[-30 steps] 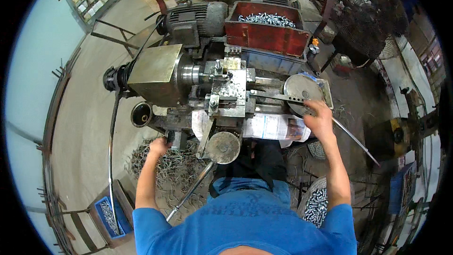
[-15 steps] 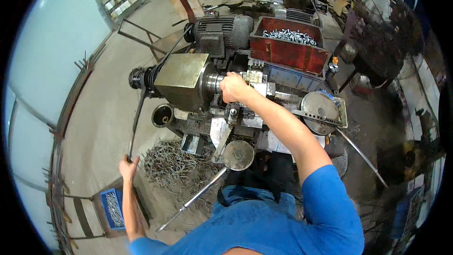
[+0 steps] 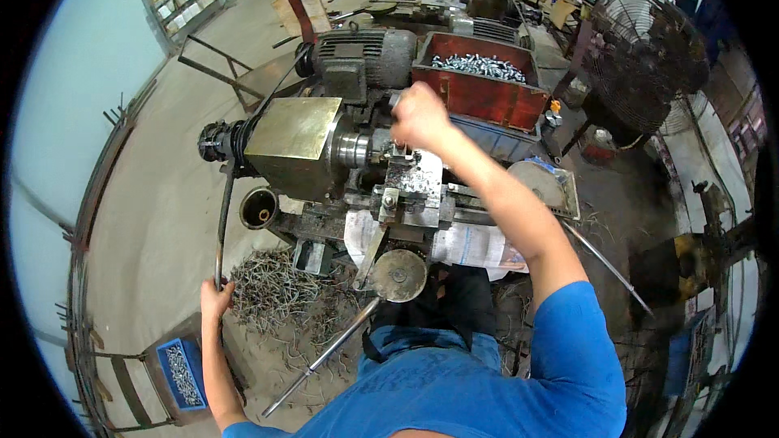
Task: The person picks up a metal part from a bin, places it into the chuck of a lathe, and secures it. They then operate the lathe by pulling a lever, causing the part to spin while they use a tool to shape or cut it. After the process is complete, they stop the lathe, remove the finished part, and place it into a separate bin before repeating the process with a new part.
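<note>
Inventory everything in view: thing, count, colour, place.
Near machine: 1, grey and yellowish, centre
Near motor: 1, grey, behind it
Bin: 1, red, right of motor
Crate: 1, blue, under bin
Tray: 1, blue, lower left
Small metal parts: many, silver, bin and tray
Shavings: many, greyish, left floor
Discs: 2, grey, front and right
Levers: 2, silver, beside discs
Fan: at least 1, dark, right
Background machinery: uncounted, dark, top
Rod: 1, dark, left
Left hand: 1, bare, on rod
Right hand: 1, bare, above machine

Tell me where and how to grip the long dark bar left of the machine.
Probably best with fingers wrapped around its lower stretch, coming from the near side: the bar is slim and runs down that way, and the left hand grips it there.
</note>
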Demonstrator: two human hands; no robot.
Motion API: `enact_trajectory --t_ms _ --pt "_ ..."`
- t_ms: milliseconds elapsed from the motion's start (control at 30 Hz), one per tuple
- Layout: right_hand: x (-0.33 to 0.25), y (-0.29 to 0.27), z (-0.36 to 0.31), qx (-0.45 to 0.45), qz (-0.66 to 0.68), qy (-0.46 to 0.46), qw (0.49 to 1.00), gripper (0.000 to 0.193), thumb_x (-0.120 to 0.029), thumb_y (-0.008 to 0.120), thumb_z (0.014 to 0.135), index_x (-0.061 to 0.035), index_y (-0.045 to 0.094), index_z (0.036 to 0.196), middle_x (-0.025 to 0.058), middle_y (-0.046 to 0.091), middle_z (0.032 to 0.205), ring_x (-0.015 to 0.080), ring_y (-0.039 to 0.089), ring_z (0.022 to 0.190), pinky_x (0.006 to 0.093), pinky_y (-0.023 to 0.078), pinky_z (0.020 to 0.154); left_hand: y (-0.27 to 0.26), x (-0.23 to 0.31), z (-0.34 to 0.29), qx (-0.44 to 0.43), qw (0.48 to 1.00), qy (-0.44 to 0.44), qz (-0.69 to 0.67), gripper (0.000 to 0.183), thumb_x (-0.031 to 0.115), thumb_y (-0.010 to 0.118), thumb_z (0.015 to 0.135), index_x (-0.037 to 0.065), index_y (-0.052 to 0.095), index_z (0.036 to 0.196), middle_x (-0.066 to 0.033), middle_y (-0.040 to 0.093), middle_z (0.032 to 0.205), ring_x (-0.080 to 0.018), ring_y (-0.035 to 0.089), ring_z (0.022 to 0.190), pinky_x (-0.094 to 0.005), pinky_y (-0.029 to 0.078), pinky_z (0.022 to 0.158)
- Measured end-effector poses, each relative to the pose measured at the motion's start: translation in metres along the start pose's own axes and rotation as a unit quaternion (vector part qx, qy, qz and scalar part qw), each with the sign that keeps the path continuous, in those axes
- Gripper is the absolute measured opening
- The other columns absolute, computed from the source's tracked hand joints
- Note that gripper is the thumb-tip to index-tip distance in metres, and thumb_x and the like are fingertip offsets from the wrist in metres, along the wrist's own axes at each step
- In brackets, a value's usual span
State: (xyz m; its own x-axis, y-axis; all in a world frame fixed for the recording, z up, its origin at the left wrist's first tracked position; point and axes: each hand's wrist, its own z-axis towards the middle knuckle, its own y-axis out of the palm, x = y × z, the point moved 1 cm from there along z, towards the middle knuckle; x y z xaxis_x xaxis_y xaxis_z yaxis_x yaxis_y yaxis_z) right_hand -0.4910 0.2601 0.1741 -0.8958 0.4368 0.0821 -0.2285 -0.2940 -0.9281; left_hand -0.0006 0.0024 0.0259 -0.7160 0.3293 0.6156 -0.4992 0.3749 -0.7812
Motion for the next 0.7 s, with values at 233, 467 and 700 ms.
enact_trajectory --t_ms 233,467,700 --pt "0.067 -0.042 -0.05 0.1 0.075 0.113 0.986 0.043 -0.022 0.066 0.06 -0.0115 0.067 0.102 0.0169 0.059 0.103 0.0354 0.056 0.099 0.0443 0.047 0.085 -0.006 -0.009 0.006 -0.106 0.978 -0.006 -0.179 0.019 0.009 0.067 0.08 -0.005 0.058 0.087 -0.0104 0.062 0.065 -0.0172 0.061 0.052 -0.0302 0.051 0.046" --pt "0.118 -0.062 -0.254 0.065 0.147 0.234 0.959 0.049 -0.014 0.059 0.058 -0.004 0.066 0.106 0.0197 0.056 0.124 0.0328 0.06 0.105 0.0361 0.048 0.088 -0.01 -0.021 0.037 -0.211 0.935 0.014 -0.283 0.036 0.012 0.062 0.086 -0.007 0.052 0.115 -0.0101 0.062 0.078 -0.0196 0.062 0.069 -0.0337 0.055 0.064" --pt "0.119 -0.063 -0.553 -0.057 0.069 0.579 0.81 0.033 -0.018 0.062 0.061 -0.0039 0.07 0.09 0.0168 0.067 0.089 0.0317 0.065 0.082 0.038 0.052 0.076 0.011 -0.01 0.036 -0.174 0.939 -0.049 -0.294 0.04 0.027 0.061 0.09 0.002 0.053 0.12 -0.007 0.062 0.079 -0.016 0.06 0.069 -0.0303 0.052 0.069"
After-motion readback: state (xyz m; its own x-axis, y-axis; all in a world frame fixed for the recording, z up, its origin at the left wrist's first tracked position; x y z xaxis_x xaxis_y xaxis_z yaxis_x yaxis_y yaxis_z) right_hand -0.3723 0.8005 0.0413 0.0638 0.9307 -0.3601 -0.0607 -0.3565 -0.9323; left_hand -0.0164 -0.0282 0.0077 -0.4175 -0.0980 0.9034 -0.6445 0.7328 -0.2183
